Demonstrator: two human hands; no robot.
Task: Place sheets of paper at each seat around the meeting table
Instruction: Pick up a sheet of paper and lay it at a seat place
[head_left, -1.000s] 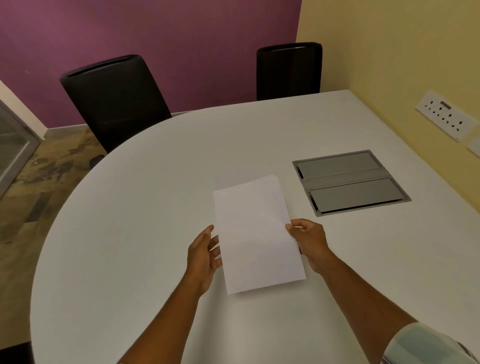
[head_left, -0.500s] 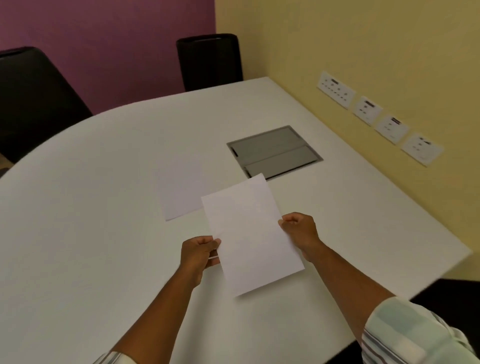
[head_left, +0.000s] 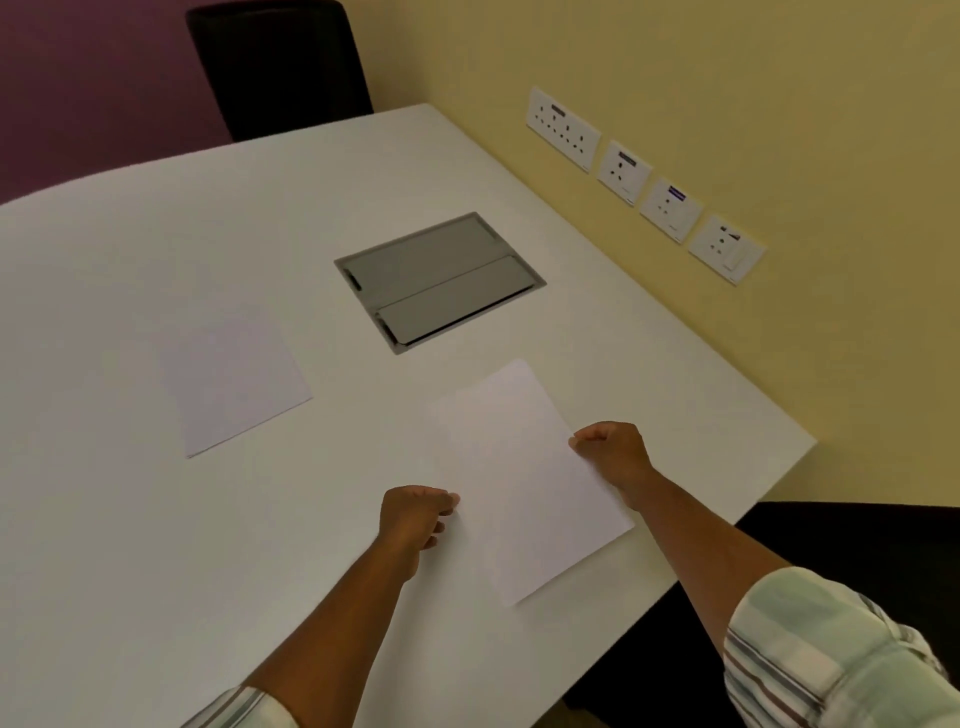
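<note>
Sheet apparently pinched between both hands.

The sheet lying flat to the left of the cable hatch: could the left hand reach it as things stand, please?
Probably yes: bare table lies between the left hand and that sheet, though the hand now pinches the other sheet.

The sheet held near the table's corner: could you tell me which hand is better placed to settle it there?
Probably the right hand: it pinches the sheet on the corner-side edge.
</note>
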